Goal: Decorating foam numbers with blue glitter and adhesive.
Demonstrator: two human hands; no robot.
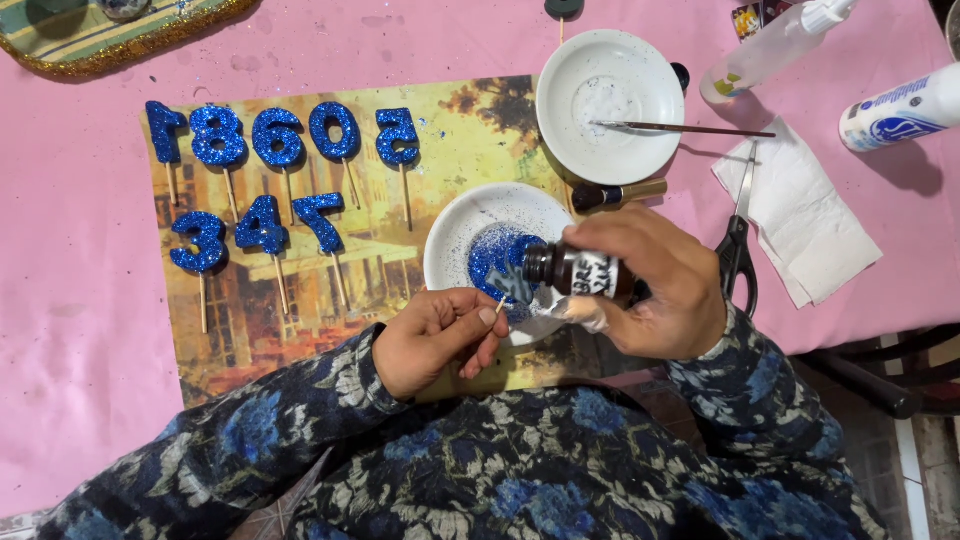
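Right hand (660, 285) is gripping a small dark glass jar (580, 272), tipped on its side over a round white bowl (452, 235) holding grainy blue glitter (497, 258). Left hand (435, 335) is pinching a thin wooden stick (499, 305) at the bowl's near rim. Finished sparkly blue numerals (265, 180) are lying on a glossy printed mat (480, 130).

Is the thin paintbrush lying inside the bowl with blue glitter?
No, the thin paintbrush rests across the other white bowl, which holds no glitter pile.
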